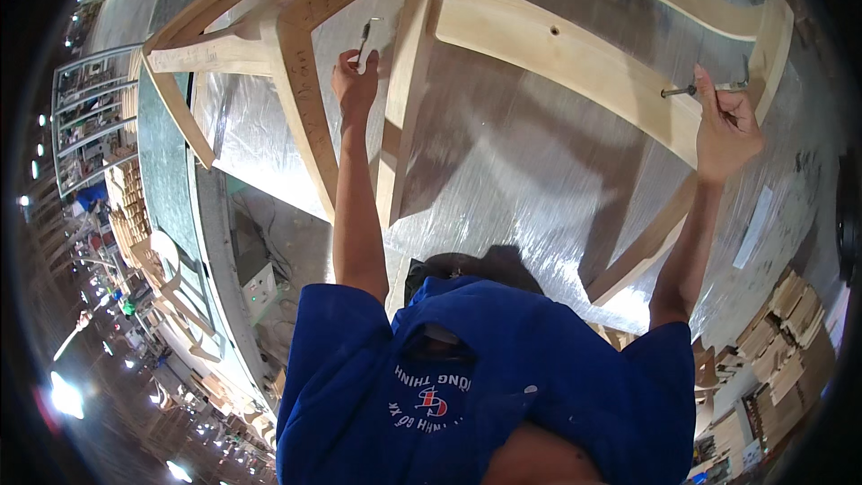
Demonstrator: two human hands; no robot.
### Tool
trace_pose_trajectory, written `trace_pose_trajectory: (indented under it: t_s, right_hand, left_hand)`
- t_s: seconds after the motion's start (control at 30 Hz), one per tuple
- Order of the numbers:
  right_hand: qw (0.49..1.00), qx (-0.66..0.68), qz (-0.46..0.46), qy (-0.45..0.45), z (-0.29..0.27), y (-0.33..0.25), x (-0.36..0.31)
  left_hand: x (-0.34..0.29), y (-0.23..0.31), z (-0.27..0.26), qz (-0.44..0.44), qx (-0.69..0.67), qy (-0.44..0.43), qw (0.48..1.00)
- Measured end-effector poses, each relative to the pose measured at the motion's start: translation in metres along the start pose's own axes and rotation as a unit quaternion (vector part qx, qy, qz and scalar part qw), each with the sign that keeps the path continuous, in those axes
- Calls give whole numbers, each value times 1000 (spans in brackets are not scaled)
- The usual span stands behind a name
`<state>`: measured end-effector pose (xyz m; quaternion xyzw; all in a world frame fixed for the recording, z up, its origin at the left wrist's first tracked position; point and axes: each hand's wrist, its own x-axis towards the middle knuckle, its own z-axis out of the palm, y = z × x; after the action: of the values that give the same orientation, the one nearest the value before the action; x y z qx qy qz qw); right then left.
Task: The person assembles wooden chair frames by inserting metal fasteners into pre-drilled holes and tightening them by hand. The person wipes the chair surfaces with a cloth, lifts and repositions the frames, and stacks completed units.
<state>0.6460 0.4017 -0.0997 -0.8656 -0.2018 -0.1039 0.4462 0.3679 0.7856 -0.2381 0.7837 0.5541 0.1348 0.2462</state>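
My left hand (356, 83), raised between two wooden frames, is closed on a slim dark tool (365, 34) with a thin bent metal end, which looks like a hex key. My right hand (729, 133) pinches a bent metal hex key (743, 79) at the right end of the curved wooden rail (548, 49). A dark bolt (680, 91) sticks out beside the right thumb, its tip close to the rail's face; I cannot tell whether it sits in a hole. The rail has another small dark hole near its middle and belongs to a pale wooden chair frame.
A second wooden frame (292, 63) with pencil marks stands at the left. Shiny plastic film (503, 171) covers the work surface. Stacked wooden pieces (779, 328) lie at the lower right. A white box (259, 292) with cables sits at the lower left.
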Motion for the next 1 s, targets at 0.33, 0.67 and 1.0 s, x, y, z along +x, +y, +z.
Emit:
trace_pose_trajectory:
  t_s: [0.33, 0.67, 1.0]
  right_hand:
    - [985, 13, 7, -172, -35, 0, 16]
    - [985, -119, -108, -58, -32, 31, 20]
    - [992, -50, 46, -107, -29, -11, 14]
  left_hand:
    - [20, 42, 54, 164, -102, -60, 979]
    - [61, 37, 70, 257, -36, -36, 965]
    - [-16, 139, 1, 180, -401, 115, 891]
